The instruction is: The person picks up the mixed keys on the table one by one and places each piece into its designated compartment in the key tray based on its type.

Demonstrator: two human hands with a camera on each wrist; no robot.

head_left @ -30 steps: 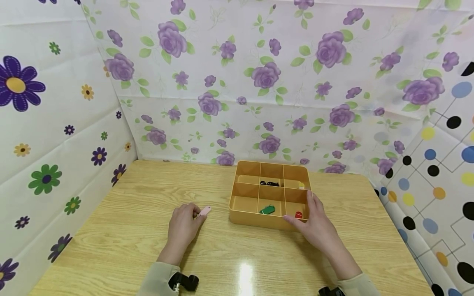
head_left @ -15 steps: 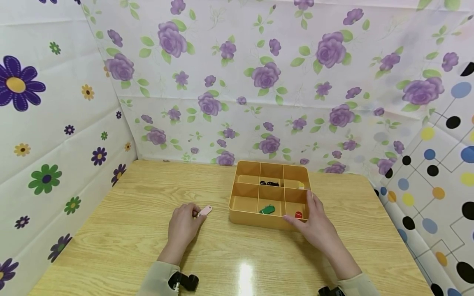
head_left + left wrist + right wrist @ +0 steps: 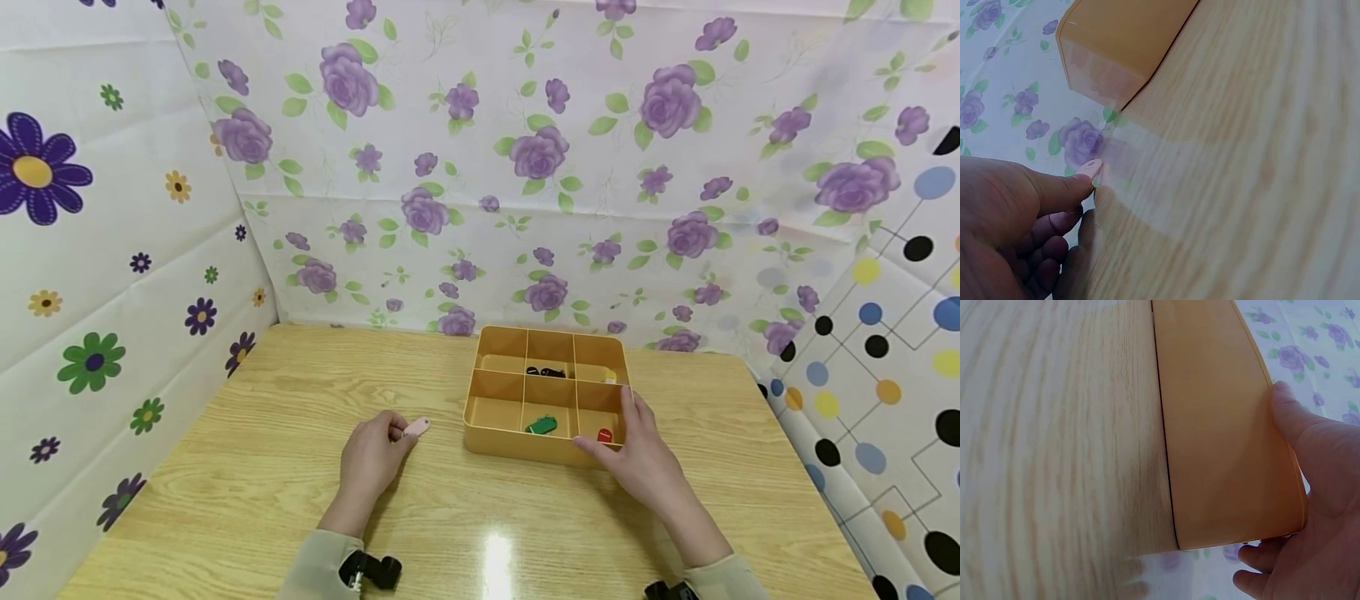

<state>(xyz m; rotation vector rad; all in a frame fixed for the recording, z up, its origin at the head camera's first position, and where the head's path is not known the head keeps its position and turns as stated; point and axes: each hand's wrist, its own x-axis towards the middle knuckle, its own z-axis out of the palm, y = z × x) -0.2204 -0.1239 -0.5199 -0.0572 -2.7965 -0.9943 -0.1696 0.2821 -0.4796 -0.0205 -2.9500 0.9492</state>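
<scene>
My left hand (image 3: 372, 458) pinches a small flat pink tag (image 3: 417, 427) with a hole at its end, between thumb and fingertips. In the left wrist view, the pink tag (image 3: 1090, 169) pokes out past the thumb, and the fingers hide its other end. A tan six-compartment organizer box (image 3: 517, 446) stands to its right. My right hand (image 3: 643, 462) grips the box's near right corner, thumb over the front rim and fingers along the right side. The right wrist view shows the thumb (image 3: 1288, 406) on the rim of the box wall (image 3: 1229, 437).
In the box's front row lie a green tag (image 3: 542, 425) in the middle and a red piece (image 3: 604, 435) at right. Black pieces (image 3: 551, 372) lie in the back middle, a yellow-and-white piece (image 3: 610, 377) at back right. Floral cloth (image 3: 450, 167) hangs behind the wooden table (image 3: 262, 467).
The pink tag has shifted very slightly, first outward to the right, with the left fingers still pinching it. My right hand and the box have stayed in place.
</scene>
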